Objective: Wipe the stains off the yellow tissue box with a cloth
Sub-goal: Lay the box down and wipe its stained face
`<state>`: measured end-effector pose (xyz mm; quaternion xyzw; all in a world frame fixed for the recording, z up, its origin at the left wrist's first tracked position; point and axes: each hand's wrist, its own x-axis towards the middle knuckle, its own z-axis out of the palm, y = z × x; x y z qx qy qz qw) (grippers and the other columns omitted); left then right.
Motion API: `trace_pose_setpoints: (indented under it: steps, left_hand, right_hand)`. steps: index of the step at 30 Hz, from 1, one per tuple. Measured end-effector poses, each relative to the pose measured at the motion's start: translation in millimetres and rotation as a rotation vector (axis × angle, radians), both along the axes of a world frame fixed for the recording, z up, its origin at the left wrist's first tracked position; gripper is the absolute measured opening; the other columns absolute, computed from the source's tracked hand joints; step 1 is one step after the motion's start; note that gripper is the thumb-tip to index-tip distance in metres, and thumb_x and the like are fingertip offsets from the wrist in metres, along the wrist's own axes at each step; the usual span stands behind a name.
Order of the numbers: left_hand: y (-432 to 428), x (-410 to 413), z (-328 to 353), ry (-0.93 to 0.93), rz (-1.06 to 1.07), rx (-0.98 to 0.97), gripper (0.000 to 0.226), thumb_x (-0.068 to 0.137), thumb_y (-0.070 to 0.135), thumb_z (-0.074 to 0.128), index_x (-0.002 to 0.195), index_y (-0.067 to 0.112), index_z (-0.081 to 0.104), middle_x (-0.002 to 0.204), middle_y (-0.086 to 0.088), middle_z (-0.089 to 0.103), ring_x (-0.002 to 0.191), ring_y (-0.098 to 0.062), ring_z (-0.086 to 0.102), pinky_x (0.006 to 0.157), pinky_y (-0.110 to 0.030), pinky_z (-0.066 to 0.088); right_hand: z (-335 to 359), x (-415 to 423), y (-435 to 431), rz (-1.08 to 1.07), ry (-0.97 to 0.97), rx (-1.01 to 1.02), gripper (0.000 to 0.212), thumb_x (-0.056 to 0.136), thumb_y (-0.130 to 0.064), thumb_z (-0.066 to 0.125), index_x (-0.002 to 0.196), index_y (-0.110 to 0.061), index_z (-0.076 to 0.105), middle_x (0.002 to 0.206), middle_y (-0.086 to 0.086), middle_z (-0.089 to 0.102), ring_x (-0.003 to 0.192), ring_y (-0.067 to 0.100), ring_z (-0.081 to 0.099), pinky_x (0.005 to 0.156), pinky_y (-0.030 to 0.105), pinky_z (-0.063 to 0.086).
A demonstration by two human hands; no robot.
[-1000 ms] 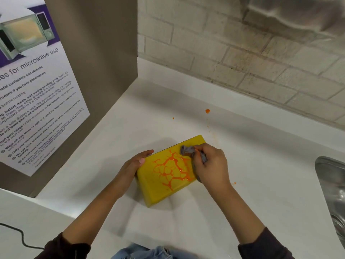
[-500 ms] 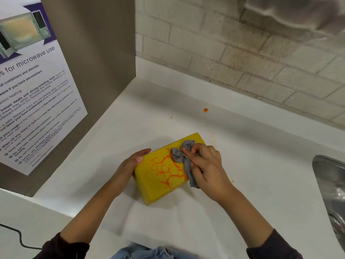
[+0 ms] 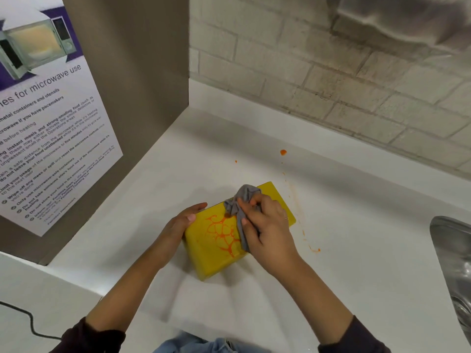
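While left hand (image 3: 182,222) steadies yellow tissue box (image 3: 214,261) — right hand (image 3: 267,225) presses cloth (image 3: 242,200).

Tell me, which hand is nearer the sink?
The right hand, pressing the grey cloth on the yellow tissue box, is nearer the sink. The left hand holds the box's far side.

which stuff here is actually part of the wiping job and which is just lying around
Part of the job:
yellow tissue box
orange stains on its top
grey cloth
right hand, holding the cloth
left hand, steadying the box

Just lying about:
microwave poster
sink
black cable
orange splatters on the counter
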<state>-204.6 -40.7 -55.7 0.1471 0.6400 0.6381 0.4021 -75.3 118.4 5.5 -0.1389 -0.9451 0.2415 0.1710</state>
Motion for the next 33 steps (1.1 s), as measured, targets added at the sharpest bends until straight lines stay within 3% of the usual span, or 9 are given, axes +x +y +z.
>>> trace_pose_setpoints:
  steps: [4,9,13,18,21,24,26,29,33]
  left_hand:
    - [0,-1,2,-0.009,-0.006,0.003,0.06,0.068,0.053,0.044,0.123,0.03,0.052,0.134,-0.01,0.053,0.122,-0.03,0.051,0.105,-0.055,0.038]
    - [-1,0,0,-0.006,-0.016,0.009,0.068,0.063,0.06,0.043,0.123,0.031,0.052,0.134,-0.009,0.053,0.122,-0.028,0.051,0.105,-0.053,0.038]
    - [-1,0,-2,0.001,-0.007,0.013,0.064,0.065,0.06,0.043,0.121,0.032,0.054,0.133,-0.007,0.054,0.121,-0.026,0.052,0.105,-0.052,0.039]
    - [0,-1,-1,-0.002,0.001,0.004,0.067,0.063,0.061,0.043,0.123,0.032,0.052,0.134,-0.009,0.053,0.121,-0.029,0.052,0.105,-0.054,0.039]
    - [0,-2,-2,-0.002,-0.002,-0.003,0.064,0.065,0.059,0.044,0.123,0.032,0.051,0.135,-0.009,0.052,0.121,-0.029,0.051,0.105,-0.053,0.039]
    - [1,-1,-3,-0.004,0.006,-0.002,0.049,0.076,0.047,0.038,0.121,0.032,0.052,0.135,-0.01,0.052,0.122,-0.03,0.051,0.105,-0.053,0.039]
    - [2,0,-4,0.0,0.015,0.0,0.052,0.077,0.043,0.034,0.124,0.027,0.051,0.135,-0.011,0.052,0.123,-0.03,0.05,0.106,-0.053,0.038]
    - [3,3,-3,0.015,0.029,-0.006,0.057,0.078,0.042,0.034,0.128,0.021,0.048,0.136,-0.013,0.051,0.124,-0.03,0.048,0.108,-0.052,0.036]
    - [4,3,-2,0.005,0.043,-0.014,0.06,0.076,0.042,0.035,0.13,0.018,0.047,0.136,-0.014,0.051,0.124,-0.031,0.049,0.108,-0.053,0.035]
  right_hand:
    - [0,8,16,-0.031,0.074,0.03,0.034,0.086,-0.019,0.048,0.11,-0.012,0.07,0.105,0.014,0.06,0.099,0.028,0.053,0.088,0.027,0.031]
    - [-1,-9,5,-0.124,0.141,-0.044,0.03,0.083,0.006,0.055,0.11,0.0,0.067,0.115,0.021,0.064,0.109,0.032,0.058,0.103,0.028,0.034]
    - [0,-15,-9,-0.006,0.045,-0.035,0.037,0.085,0.0,0.049,0.12,-0.001,0.061,0.126,0.022,0.059,0.125,0.032,0.05,0.113,0.046,0.009]
    - [2,-1,-5,0.16,0.028,0.002,0.036,0.085,-0.001,0.05,0.118,-0.003,0.062,0.126,0.017,0.061,0.126,0.019,0.042,0.112,0.048,0.006]
    - [1,4,-2,0.043,0.065,-0.069,0.036,0.088,0.001,0.047,0.121,-0.004,0.061,0.128,0.015,0.059,0.129,0.015,0.04,0.116,0.039,0.005]
    - [0,-7,-14,-0.111,0.092,-0.137,0.035,0.09,0.003,0.046,0.121,-0.001,0.059,0.129,0.018,0.058,0.132,0.022,0.04,0.116,0.034,-0.002]
    - [2,-15,-24,-0.125,0.076,-0.151,0.036,0.09,-0.005,0.043,0.122,0.001,0.058,0.129,0.019,0.057,0.133,0.028,0.04,0.115,0.037,0.0]
    - [4,-16,-32,0.03,0.035,-0.105,0.039,0.087,-0.006,0.043,0.123,0.0,0.058,0.132,0.019,0.055,0.132,0.029,0.042,0.116,0.039,0.005]
    - [4,-2,-15,0.231,0.035,-0.088,0.036,0.086,0.002,0.049,0.119,-0.004,0.061,0.129,0.015,0.059,0.129,0.016,0.042,0.117,0.029,0.008]
